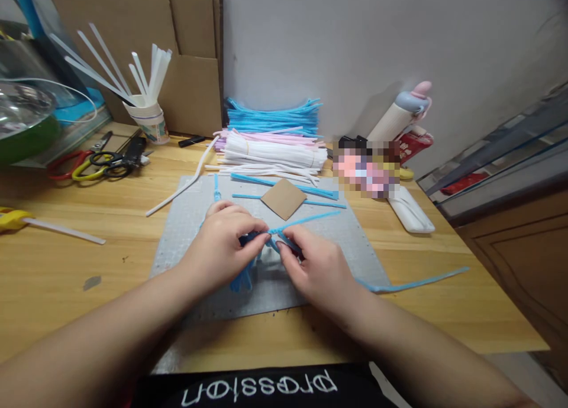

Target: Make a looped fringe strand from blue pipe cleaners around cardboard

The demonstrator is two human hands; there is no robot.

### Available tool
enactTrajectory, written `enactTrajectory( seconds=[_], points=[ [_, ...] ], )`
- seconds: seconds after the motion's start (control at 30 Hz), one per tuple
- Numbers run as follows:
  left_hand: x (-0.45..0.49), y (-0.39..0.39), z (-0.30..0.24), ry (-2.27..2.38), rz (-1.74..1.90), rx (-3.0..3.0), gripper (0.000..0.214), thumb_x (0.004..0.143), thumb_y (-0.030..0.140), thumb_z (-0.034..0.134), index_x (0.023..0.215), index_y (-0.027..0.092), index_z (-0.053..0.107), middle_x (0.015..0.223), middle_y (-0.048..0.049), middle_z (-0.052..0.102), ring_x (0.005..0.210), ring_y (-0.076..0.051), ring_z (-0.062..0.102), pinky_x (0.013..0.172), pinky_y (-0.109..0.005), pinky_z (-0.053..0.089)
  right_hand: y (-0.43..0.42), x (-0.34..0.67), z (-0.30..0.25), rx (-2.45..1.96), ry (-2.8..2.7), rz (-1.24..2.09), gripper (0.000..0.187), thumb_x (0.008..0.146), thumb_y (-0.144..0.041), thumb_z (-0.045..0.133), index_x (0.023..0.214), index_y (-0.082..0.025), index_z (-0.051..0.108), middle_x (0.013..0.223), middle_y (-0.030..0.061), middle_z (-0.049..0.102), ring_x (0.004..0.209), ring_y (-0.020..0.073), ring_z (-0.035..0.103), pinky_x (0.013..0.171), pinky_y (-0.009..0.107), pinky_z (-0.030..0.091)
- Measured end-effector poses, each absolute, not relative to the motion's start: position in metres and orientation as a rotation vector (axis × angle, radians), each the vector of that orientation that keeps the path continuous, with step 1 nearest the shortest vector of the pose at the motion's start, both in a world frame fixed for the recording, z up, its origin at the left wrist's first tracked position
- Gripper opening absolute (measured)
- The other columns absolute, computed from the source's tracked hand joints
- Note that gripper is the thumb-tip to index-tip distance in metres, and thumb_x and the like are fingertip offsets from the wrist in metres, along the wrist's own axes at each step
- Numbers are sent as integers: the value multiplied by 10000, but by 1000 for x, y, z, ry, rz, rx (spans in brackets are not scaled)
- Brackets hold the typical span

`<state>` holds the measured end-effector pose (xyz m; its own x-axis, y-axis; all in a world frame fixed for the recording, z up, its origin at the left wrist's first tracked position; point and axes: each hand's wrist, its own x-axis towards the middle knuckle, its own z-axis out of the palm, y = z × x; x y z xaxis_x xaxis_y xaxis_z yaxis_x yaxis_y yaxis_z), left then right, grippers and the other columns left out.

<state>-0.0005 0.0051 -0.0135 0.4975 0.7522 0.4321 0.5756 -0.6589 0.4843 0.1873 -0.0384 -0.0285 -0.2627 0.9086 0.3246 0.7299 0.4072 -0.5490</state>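
My left hand (231, 233) and my right hand (317, 260) meet above a grey cutting mat (357, 242), both with fingers pinched on blue pipe cleaners. One blue pipe cleaner (306, 220) sticks out to the upper right from between the fingertips. Below my left hand hangs a bunched blue pipe-cleaner piece (242, 279), partly hidden by the fingers. Something dark shows by the fingers of each hand, too covered to name. Just beyond lies a cardboard square (284, 199) across a straight blue pipe cleaner (246, 196). Another blue strand (412, 285) extends past the mat's right edge.
Behind the mat lie bundles of white (270, 154) and blue pipe cleaners (273, 118). At left are scissors (80, 165), a paper cup (151, 121) of white sticks and a yellow-handled tool (13, 219). A bottle (394, 115) and a tissue pack (410, 210) are at right.
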Motion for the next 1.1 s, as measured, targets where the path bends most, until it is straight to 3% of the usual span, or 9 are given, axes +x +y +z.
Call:
enactTrajectory(
  seconds=[0.13,0.23,0.33,0.43,0.53,0.6,0.7,0.93,1.1],
  points=[
    [-2,5,-12,1094,826,2539,112,840,228,591,786,196,684,693,8,685,692,-153,612,851,-376,361,-42,192,-22,-1313,-2254,-228,264,944,-221,440,1131,-216,627,747,42,639,655,156,520,578,293,301],
    [-5,6,-12,1023,788,2672,157,865,240,568,775,193,688,677,-3,658,697,-157,593,843,-366,367,-38,197,-6,-1247,-2414,-233,273,940,-166,428,1045,-231,671,773,38,628,701,161,505,590,287,302],
    [-7,5,-11,870,783,2822,201,900,230,527,776,204,683,693,-4,652,752,-164,583,895,-374,343,-22,205,13,-1149,-2548,273,254,922,-127,432,908,-197,676,909,54,633,811,159,531,659,271,364],
    [-7,2,-7,653,805,2828,170,906,198,528,817,223,670,682,26,663,786,-156,585,944,-380,303,-1,215,20,-947,-2462,1225,162,896,-165,492,864,-175,650,864,36,631,793,137,552,702,263,417],
    [-7,0,1,624,907,2703,145,892,199,551,812,220,671,691,25,664,749,-142,587,904,-363,326,9,215,7,-838,-1870,2111,127,814,-289,618,821,-162,629,688,-3,594,587,96,498,543,221,372],
    [-8,0,5,761,986,2600,132,874,205,573,785,208,671,683,16,658,732,-144,588,862,-356,350,3,205,-7,-837,-1307,2281,225,749,-377,675,793,-177,581,596,-42,528,456,57,360,433,191,252],
    [-9,0,5,1034,1085,2466,97,832,197,615,751,199,668,673,16,656,725,-153,595,830,-351,372,-18,182,-22,-990,-940,2093,228,761,-384,671,811,-197,550,524,-90,409,403,39,197,385,179,124],
    [-8,-2,-4,1259,1138,2484,98,807,197,612,730,179,671,701,0,676,703,-164,618,804,-366,384,-41,162,-21,-1066,-1684,855,90,863,-215,567,894,-197,650,838,16,638,773,130,574,703,268,448],
    [-6,-4,-6,1273,1174,2659,146,836,192,581,721,168,667,670,-17,672,713,-183,623,794,-375,396,-38,160,-17,-1176,-1574,1055,165,890,-329,555,799,-195,587,676,-24,555,584,97,524,533,231,423]
  ],
)
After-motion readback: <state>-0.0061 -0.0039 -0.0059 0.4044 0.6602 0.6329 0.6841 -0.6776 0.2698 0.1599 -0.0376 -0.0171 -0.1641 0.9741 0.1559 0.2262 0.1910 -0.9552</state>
